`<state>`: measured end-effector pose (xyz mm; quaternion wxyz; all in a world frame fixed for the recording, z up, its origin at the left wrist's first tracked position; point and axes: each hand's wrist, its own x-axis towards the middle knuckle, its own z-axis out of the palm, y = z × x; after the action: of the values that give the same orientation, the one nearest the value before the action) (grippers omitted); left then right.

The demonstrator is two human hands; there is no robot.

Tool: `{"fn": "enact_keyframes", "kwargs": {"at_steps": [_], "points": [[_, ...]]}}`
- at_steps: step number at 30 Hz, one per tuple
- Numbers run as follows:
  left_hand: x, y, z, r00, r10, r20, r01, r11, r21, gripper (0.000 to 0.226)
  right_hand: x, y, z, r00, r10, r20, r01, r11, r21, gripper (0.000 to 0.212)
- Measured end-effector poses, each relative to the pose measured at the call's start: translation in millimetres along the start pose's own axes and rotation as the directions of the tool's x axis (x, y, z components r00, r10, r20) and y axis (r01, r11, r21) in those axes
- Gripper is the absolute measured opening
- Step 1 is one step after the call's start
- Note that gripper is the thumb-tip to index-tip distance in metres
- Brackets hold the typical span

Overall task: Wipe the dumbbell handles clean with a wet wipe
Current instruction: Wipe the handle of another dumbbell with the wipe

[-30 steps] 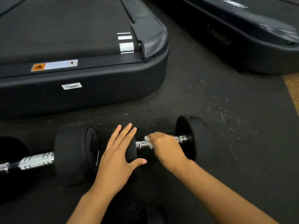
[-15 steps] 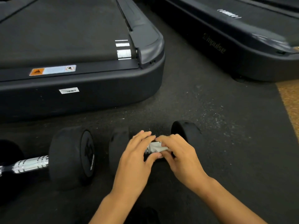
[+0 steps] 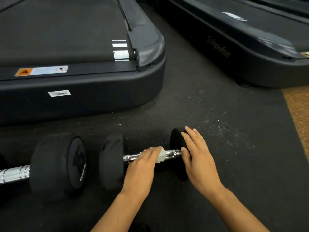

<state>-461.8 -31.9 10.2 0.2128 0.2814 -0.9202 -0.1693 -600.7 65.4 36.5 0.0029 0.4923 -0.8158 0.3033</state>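
Dumbbell (image 3: 150, 156) lies on the floor (image 3: 217, 131) by the treadmill (image 3: 100, 91). Our left hand (image 3: 142, 166) curls over the wipe (image 3: 161, 156) on its handle (image 3: 172, 153) to rub. Our right hand (image 3: 197, 158), fingers straight, presses the end weight (image 3: 176, 139) so it cannot roll.

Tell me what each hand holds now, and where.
The left hand holds the wet wipe against the middle of the dumbbell handle. The right hand rests open on the right weight.

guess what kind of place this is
Most likely a gym: two treadmills stand on a black rubber floor, with two rubber-ended dumbbells lying in front of them.
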Motion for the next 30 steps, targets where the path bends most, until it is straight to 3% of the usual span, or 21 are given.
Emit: {"fn": "enact_keyframes", "kwargs": {"at_steps": [3, 6, 11, 14, 16, 18, 20, 22, 24, 27, 30], "points": [[0.8, -2.8, 15.2, 0.996, 0.067, -0.057, -0.067, 0.998, 0.003, 0.056, -1.5, 3.9, 6.4, 0.999, -0.037, -0.016, 0.036, 0.997, -0.062, 0.049], [10.2, -7.6, 22.2, 0.977, 0.178, -0.115, -0.182, 0.983, -0.026, 0.035, 0.1, 5.5, 9.6, 0.998, -0.054, -0.042, 0.051, 0.995, -0.081, 0.052], [25.2, -8.5, 18.0, 0.967, 0.25, -0.056, -0.252, 0.967, -0.027, 0.035, 5.7, 5.6, 13.3, 0.994, -0.069, -0.086, 0.059, 0.992, -0.108, 0.05], [46.9, 7.2, 9.5, 0.97, 0.116, 0.214, -0.125, 0.992, 0.029, 0.027, 7.2, 3.5, 14.1, 0.994, -0.055, -0.093, 0.045, 0.993, -0.105, 0.05], [68.1, 13.5, 7.7, 0.927, -0.048, 0.373, 0.03, 0.998, 0.052, 0.018, 6.7, 3.0, 13.5, 0.994, -0.058, -0.094, 0.048, 0.993, -0.108, 0.05], [84.8, 12.5, 4.2, 0.858, -0.178, 0.482, 0.2, 0.98, 0.006, 0.019, 4.8, 2.2, 12.4, 0.994, -0.07, -0.086, 0.059, 0.991, -0.124, 0.05], [88.6, 9.6, 4.5, 0.826, -0.206, 0.524, 0.258, 0.966, -0.028, 0.024, 3.2, 2.1, 10.5, 0.994, -0.078, -0.073, 0.068, 0.989, -0.131, 0.049], [76.8, 12.2, 7.9, 0.884, -0.129, 0.449, 0.125, 0.991, 0.038, 0.017, 2.4, 2.5, 9.8, 0.995, -0.074, -0.065, 0.065, 0.99, -0.122, 0.049], [54.4, 16.5, 14.0, 0.964, 0.03, 0.264, -0.038, 0.999, 0.027, 0.02, 3.2, 2.8, 9.5, 0.996, -0.058, -0.06, 0.052, 0.993, -0.109, 0.05], [28.6, 5.3, 30.7, 0.969, 0.245, 0.038, -0.244, 0.969, -0.02, 0.042, 3.9, 3.1, 10.5, 0.997, -0.051, -0.059, 0.045, 0.994, -0.105, 0.051], [20.7, -1.4, 37.4, 0.938, 0.327, -0.116, -0.325, 0.945, 0.039, 0.032, 4.6, 3.6, 11.7, 0.997, -0.048, -0.065, 0.042, 0.996, -0.083, 0.051]]}}
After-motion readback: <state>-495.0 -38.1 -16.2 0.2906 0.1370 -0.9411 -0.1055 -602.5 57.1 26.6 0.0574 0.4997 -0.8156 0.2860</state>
